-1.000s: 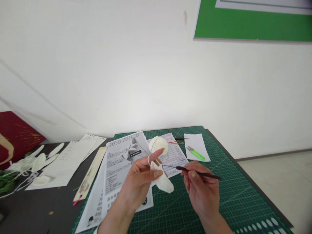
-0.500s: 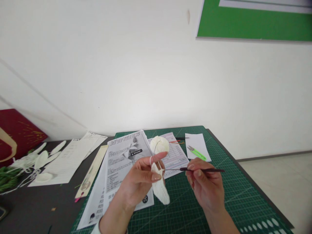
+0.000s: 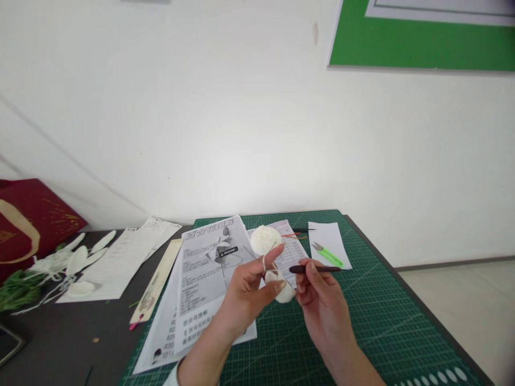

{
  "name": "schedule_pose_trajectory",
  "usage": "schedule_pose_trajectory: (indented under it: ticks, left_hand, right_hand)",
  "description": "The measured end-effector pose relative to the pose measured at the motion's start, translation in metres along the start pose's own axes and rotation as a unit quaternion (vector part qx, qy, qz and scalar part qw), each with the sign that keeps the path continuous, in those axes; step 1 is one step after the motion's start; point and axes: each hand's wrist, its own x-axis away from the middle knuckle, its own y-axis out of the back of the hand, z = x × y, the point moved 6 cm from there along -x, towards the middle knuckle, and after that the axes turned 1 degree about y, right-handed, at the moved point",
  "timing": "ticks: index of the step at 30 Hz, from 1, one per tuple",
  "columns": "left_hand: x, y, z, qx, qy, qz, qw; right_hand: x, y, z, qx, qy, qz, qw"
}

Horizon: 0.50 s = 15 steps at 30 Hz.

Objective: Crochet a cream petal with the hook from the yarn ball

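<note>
My left hand [image 3: 251, 287] pinches a small white crocheted piece [image 3: 285, 292] between thumb and fingers. A strand of white yarn loops round its raised index finger. In my right hand [image 3: 324, 300] is a crochet hook [image 3: 314, 269] with a dark handle, held like a pen and pointing left at the piece. The hook's tip is too small to make out against the piece. Behind my left hand sits a ball of white yarn [image 3: 265, 238].
Printed sheets [image 3: 201, 284] lie left on the green cutting mat [image 3: 386, 321]. Green-handled thread snips [image 3: 328, 254] rest on white paper [image 3: 341, 241]. Further left are a bookmark [image 3: 155, 284], white petal pieces [image 3: 82, 288], green yarn [image 3: 20, 289] and a red bag [image 3: 48, 214].
The crocheted piece has tilted and swung up to the right, so less of its length shows. My right hand with the hook has come left, closer to my left hand. The view has shifted slightly.
</note>
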Motion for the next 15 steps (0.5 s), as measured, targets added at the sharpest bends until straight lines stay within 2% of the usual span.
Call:
schedule_pose_trajectory:
  ticks: [3,9,12,15]
  left_hand:
    - [0.0,-0.001,0.01,0.008,0.037,-0.029,0.999]
    - [-0.004,0.0,0.023,0.003,0.057,-0.079,0.995]
    - [-0.005,0.001,0.025,0.012,0.067,-0.084,0.994]
    - [-0.004,0.002,0.025,0.02,0.068,-0.096,0.993]
  right_hand:
    - [0.001,0.005,-0.001,0.02,0.037,-0.017,0.999]
    - [-0.009,0.018,-0.011,0.04,0.039,-0.045,0.997]
    - [-0.01,0.018,-0.011,0.066,0.046,-0.026,0.996]
    - [-0.009,0.011,-0.012,0.081,0.031,0.021,0.996]
